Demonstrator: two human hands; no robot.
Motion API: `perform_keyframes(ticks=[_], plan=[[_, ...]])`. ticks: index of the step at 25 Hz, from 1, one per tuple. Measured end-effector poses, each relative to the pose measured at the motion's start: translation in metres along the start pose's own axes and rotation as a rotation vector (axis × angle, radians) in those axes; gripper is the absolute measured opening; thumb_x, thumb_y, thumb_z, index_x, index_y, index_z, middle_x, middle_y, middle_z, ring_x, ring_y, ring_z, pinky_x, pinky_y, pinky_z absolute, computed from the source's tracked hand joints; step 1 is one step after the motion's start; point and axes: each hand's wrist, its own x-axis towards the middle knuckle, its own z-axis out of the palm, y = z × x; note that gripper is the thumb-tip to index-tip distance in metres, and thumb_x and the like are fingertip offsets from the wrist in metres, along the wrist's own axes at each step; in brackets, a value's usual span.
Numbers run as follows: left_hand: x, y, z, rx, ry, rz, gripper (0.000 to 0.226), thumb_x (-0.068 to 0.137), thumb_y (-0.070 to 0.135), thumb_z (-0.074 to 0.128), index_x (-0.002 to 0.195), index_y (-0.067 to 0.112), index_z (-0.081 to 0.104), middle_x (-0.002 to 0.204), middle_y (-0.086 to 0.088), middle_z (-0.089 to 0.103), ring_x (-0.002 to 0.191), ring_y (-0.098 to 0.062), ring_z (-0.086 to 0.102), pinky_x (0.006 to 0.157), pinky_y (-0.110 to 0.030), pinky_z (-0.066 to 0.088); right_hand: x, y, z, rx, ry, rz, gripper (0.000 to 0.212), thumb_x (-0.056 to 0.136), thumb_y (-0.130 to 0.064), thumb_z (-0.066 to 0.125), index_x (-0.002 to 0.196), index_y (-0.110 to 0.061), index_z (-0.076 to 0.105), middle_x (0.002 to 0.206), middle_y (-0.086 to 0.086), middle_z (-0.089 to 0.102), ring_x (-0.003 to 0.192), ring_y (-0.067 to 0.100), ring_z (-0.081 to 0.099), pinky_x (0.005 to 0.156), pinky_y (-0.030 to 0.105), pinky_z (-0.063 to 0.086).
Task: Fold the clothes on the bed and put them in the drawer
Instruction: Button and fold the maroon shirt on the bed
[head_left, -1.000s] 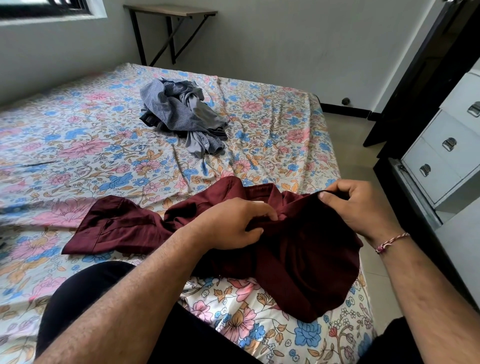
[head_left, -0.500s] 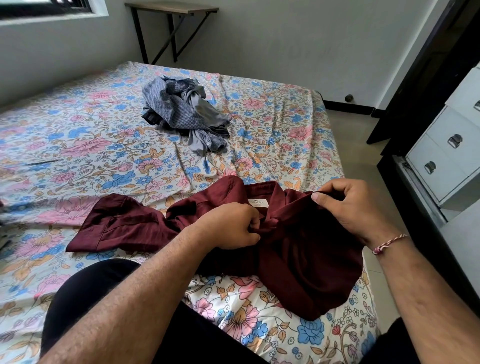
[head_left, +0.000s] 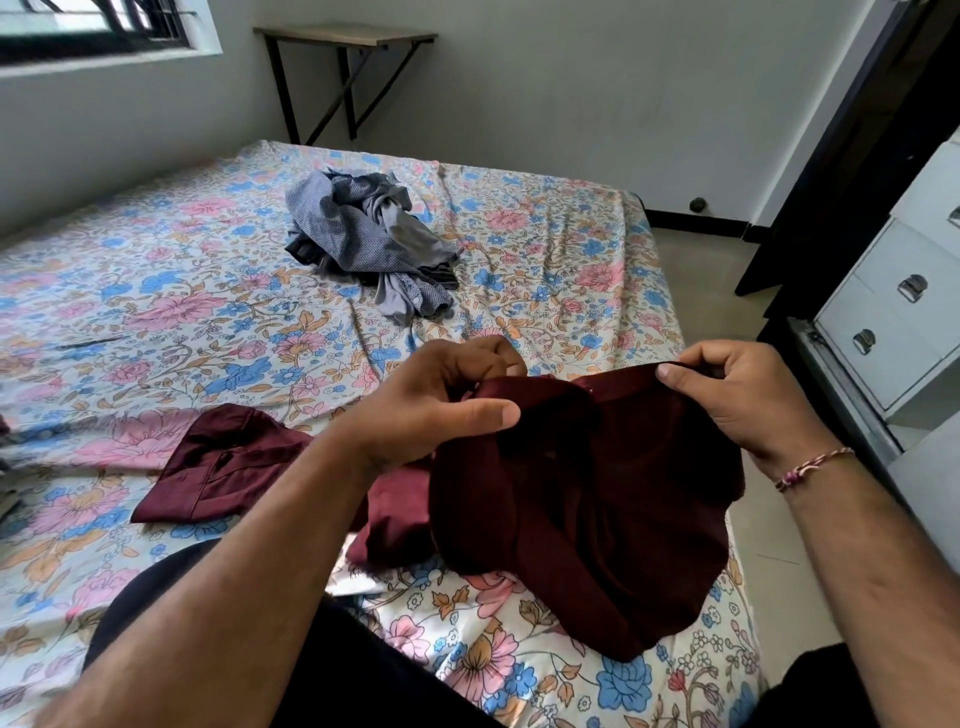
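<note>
Pinching the shirt (head_left: 587, 499) along its top edge, left hand (head_left: 431, 405) and right hand (head_left: 743, 400) apart; probably light, limp, slippery; best held at shoulders.

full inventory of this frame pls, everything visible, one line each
maroon shirt: 1, dark red, near edge of the bed, top edge lifted by both hands, one sleeve trailing to the left
pile of clothes: 1 heap, grey and blue-checked, unfolded, middle of the bed, farther back
bed: 1, floral sheet in pink, blue and orange
drawer unit: 1, white with metal handles, right of the bed, visible drawers closed
wall shelf: 1, wooden top on dark brackets, far wall
window: 1, dark frame, upper left
left hand: pinches the shirt's top edge
right hand: pinches the same edge, thread bracelet at wrist
</note>
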Motion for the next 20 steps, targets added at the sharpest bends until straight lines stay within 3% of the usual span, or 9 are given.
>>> perform_keyframes(ticks=[3,6,9,10,13,14,16,18,20], plan=[[0.012,0.013,-0.014,0.174,0.135,0.065,0.030,0.089,0.004,0.071,0.069,0.021,0.058,0.070,-0.004,0.056,0.065,-0.017,0.051,0.061,-0.030,0.040,0.010,-0.008,-0.006,-0.017,-0.034,-0.017,0.009,0.087,-0.020,0.082,0.081,-0.015,0.077,0.079,0.007,0.074,0.072,0.016,0.063,0.072,0.033,0.049],[0.054,0.042,-0.042,0.232,0.305,0.109,0.031,0.083,-0.003,0.076,0.069,0.018,0.058,0.068,0.009,0.060,0.063,-0.005,0.055,0.061,-0.018,0.046,0.041,-0.037,-0.012,-0.138,-0.018,-0.034,0.012,0.087,-0.022,0.082,0.079,-0.015,0.077,0.074,0.000,0.072,0.068,0.013,0.063,0.069,0.027,0.048],[0.112,0.096,-0.075,0.061,0.392,0.174,0.037,0.078,0.002,0.081,0.069,0.023,0.053,0.075,-0.005,0.061,0.065,-0.012,0.055,0.063,-0.025,0.048,0.088,-0.102,-0.031,-0.218,0.360,-0.248,0.013,0.088,-0.028,0.080,0.081,-0.018,0.077,0.077,0.000,0.073,0.074,0.019,0.069,0.072,0.028,0.053],[0.128,0.111,-0.087,0.153,0.438,0.234,0.037,0.079,0.005,0.082,0.071,0.025,0.053,0.076,-0.003,0.060,0.066,-0.012,0.054,0.064,-0.028,0.047,0.098,-0.124,-0.040,-0.222,0.525,-0.346,0.016,0.089,-0.031,0.078,0.086,-0.016,0.077,0.081,0.003,0.075,0.078,0.022,0.070,0.076,0.032,0.056],[0.140,0.119,-0.103,0.971,0.582,0.304,0.023,0.083,0.031,0.083,0.094,0.032,0.063,0.071,0.012,0.059,0.063,-0.008,0.056,0.067,-0.031,0.048,0.090,-0.147,-0.051,-0.263,0.819,-0.554,0.024,0.092,-0.037,0.070,0.093,-0.014,0.074,0.086,0.004,0.075,0.078,0.024,0.068,0.072,0.036,0.055],[0.130,0.106,-0.095,1.183,0.645,0.292,0.021,0.086,0.038,0.078,0.101,0.033,0.064,0.069,0.010,0.061,0.063,-0.014,0.061,0.064,-0.033,0.049,0.079,-0.137,-0.045,-0.294,0.826,-0.588,0.024,0.093,-0.039,0.069,0.093,-0.015,0.074,0.086,0.003,0.075,0.077,0.024,0.069,0.071,0.036,0.055],[0.093,0.055,-0.057,1.319,0.628,0.206,0.014,0.093,0.041,0.063,0.103,0.031,0.064,0.074,0.003,0.070,0.068,-0.028,0.069,0.058,-0.036,0.053,0.051,-0.092,-0.023,-0.421,0.712,-0.574,0.021,0.090,-0.041,0.074,0.089,-0.020,0.074,0.083,0.001,0.075,0.075,0.027,0.071,0.066,0.037,0.056],[0.042,-0.005,-0.011,1.267,0.456,0.051,0.008,0.094,0.033,0.061,0.099,0.027,0.062,0.085,0.001,0.070,0.081,-0.031,0.069,0.059,-0.040,0.054,0.012,-0.027,0.005,-0.568,0.482,-0.398,0.024,0.083,-0.046,0.081,0.081,-0.023,0.072,0.074,-0.001,0.073,0.071,0.030,0.071,0.060,0.037,0.055],[0.001,-0.041,0.019,1.161,0.358,-0.102,0.012,0.091,0.025,0.066,0.096,0.019,0.057,0.094,-0.003,0.065,0.094,-0.032,0.064,0.067,-0.043,0.054,-0.034,0.036,0.026,-0.549,0.301,-0.155,0.029,0.079,-0.052,0.082,0.074,-0.026,0.070,0.070,-0.006,0.071,0.070,0.026,0.070,0.060,0.035,0.054]])
